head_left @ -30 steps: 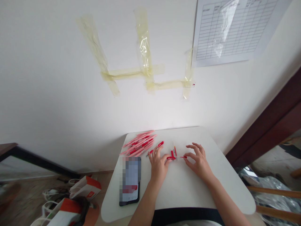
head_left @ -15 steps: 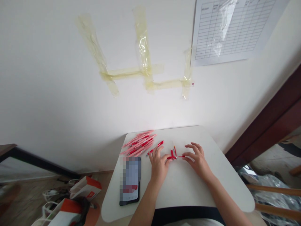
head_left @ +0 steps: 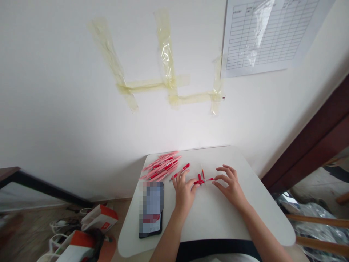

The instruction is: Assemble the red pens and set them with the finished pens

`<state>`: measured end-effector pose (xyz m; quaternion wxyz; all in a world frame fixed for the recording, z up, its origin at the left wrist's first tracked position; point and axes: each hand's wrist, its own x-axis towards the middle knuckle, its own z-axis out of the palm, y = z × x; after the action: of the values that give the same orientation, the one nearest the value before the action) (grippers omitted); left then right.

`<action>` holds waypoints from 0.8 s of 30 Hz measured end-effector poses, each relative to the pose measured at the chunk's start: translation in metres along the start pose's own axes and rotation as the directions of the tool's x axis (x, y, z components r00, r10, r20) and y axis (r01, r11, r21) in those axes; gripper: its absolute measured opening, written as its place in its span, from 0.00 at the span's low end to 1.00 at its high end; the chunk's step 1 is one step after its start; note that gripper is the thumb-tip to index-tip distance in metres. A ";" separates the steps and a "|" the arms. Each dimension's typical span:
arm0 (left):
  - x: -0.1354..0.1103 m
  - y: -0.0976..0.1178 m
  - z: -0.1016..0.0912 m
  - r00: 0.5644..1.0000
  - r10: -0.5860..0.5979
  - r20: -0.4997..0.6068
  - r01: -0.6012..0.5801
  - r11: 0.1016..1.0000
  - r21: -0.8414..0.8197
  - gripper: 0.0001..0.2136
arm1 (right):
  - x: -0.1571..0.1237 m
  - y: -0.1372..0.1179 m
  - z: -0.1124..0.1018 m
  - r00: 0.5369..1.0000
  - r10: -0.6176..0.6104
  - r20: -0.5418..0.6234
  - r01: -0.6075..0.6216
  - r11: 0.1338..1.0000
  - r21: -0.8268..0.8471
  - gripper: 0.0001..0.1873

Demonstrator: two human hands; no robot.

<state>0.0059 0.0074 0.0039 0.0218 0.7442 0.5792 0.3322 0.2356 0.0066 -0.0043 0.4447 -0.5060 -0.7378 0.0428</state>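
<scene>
My left hand is closed on a red pen barrel, pinched between thumb and finger just above the table. From the barrel's right end a thin pen refill sticks out, its red tip pointing right. Beside that tip is my right hand, thumb and forefinger slightly apart and the other fingers spread. Small pen parts, one of them red, lie just beyond the barrel. A whole red pen rests past my left fingers, partly covered by them.
A pile of red and pink pens lies at the table's back left. Nearer me is a phone with a blurred screen. The white table meets a wall behind. Paper bags stand on the floor at left.
My right hand has shifted slightly right, its fingertips parting by the refill's red end, which now shows more fully. The left hand stays in place with the barrel.
</scene>
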 end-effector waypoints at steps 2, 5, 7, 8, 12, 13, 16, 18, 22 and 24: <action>0.000 0.000 0.000 1.000 0.009 -0.006 -0.009 1.000 0.004 0.06 | 0.000 -0.002 -0.001 1.000 -0.004 0.018 0.003 1.000 0.003 0.06; 0.000 0.001 0.000 1.000 0.008 -0.001 -0.008 1.000 -0.005 0.06 | 0.000 -0.005 -0.003 0.999 -0.012 0.035 0.012 1.000 0.008 0.05; 0.000 0.002 -0.001 1.000 -0.001 0.006 0.001 1.000 -0.015 0.06 | 0.000 -0.006 -0.003 0.999 -0.013 0.037 0.013 1.000 0.008 0.05; 0.000 0.002 -0.001 1.000 -0.005 0.008 0.005 1.000 -0.020 0.06 | 0.000 -0.005 -0.003 0.999 -0.013 0.036 0.013 1.000 0.007 0.05; 0.001 0.003 -0.002 1.000 0.010 -0.004 -0.010 0.999 -0.030 0.06 | 0.000 -0.003 -0.002 0.999 -0.007 0.035 0.007 1.000 0.006 0.06; 0.001 0.003 -0.002 1.000 0.017 -0.006 -0.017 0.999 -0.031 0.06 | 0.000 -0.002 -0.002 0.999 -0.006 0.037 0.006 1.000 0.006 0.06; 0.001 0.003 -0.002 0.999 0.035 -0.008 -0.035 0.999 -0.034 0.08 | -0.001 -0.002 -0.001 0.999 -0.012 0.052 0.012 1.000 0.010 0.07; 0.000 0.003 -0.001 0.999 0.039 -0.007 -0.039 0.998 -0.039 0.08 | -0.001 -0.002 0.000 0.998 -0.017 0.060 0.016 1.000 0.021 0.07; 0.000 0.001 0.001 0.999 0.041 0.010 -0.040 0.998 -0.046 0.10 | 0.000 -0.002 0.000 0.999 -0.020 0.030 0.018 0.999 0.038 0.07; -0.001 0.000 0.003 0.999 0.041 0.017 -0.041 0.998 -0.040 0.12 | 0.001 -0.002 0.000 1.000 -0.024 -0.009 0.024 0.999 0.042 0.07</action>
<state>0.0076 0.0074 0.0016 0.0351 0.7582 0.5568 0.3374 0.2340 0.0066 -0.0025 0.4591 -0.4878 -0.7407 0.0509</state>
